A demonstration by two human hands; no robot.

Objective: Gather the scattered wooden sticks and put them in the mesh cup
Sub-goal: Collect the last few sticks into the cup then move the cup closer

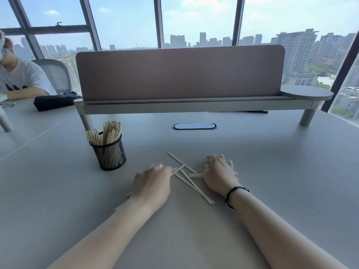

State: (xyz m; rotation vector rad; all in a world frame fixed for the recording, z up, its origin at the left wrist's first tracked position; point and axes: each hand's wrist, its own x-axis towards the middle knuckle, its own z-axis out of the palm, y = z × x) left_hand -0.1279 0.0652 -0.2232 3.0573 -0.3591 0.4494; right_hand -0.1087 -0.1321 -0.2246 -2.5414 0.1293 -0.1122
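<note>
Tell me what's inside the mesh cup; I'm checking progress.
The mesh cup holds many upright wooden sticks; their tops poke above the rim. The cup's bottom is hidden.

We note a grey desk (252, 152) under daylight; a mauve divider panel (178, 72) along its far edge, tall windows (124, 22) behind it showing a hazy skyline, an oval cable grommet (194, 126) below the panel.

One head-worn view — looking forward and down, close over the table (252, 171) toward windows (194, 20).
</note>
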